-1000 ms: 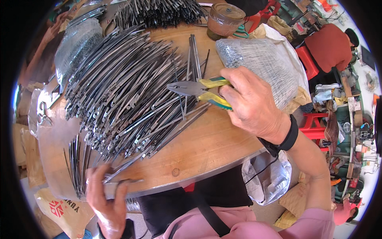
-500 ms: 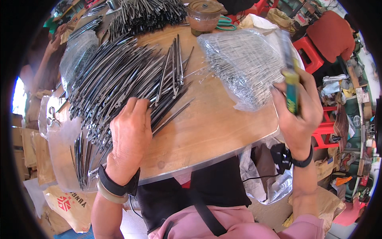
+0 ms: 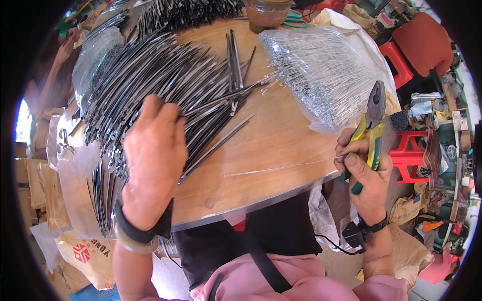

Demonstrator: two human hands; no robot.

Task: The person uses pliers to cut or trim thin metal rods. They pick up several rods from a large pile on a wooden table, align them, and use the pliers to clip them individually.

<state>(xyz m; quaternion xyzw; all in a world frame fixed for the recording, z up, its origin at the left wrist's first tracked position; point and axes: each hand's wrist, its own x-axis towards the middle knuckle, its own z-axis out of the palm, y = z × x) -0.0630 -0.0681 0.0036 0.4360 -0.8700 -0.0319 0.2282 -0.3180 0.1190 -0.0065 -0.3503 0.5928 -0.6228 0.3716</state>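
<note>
My right hand [image 3: 370,178] is wrapped round green-and-yellow combination pliers [image 3: 375,108], their jaws pointing up and away from me. Thumb and fingertips of that hand also pinch a thin pale wire [image 3: 281,168], which stretches left over the table. On the left, my left hand [image 3: 153,155] is closed at the near right side of a big heap of thin black strips [image 3: 145,75]. From its fingertips a dark strip [image 3: 226,94] seems to run right across the heap; the grip itself is partly hidden. A clear plastic bag [image 3: 321,75] of fine wires lies at the far right.
The wooden table [image 3: 261,150] has a curved near edge. Behind stand a brown pot [image 3: 267,14] and green-handled scissors [image 3: 296,19]. Another wrapped bundle [image 3: 100,57] and small scissors [image 3: 64,143] are at left. Red stools [image 3: 412,156] stand beyond the right edge.
My right hand has come down and nearer with the pliers, and a thin wire now shows in its fingertips. A dark strip now extends rightward from my left hand.
</note>
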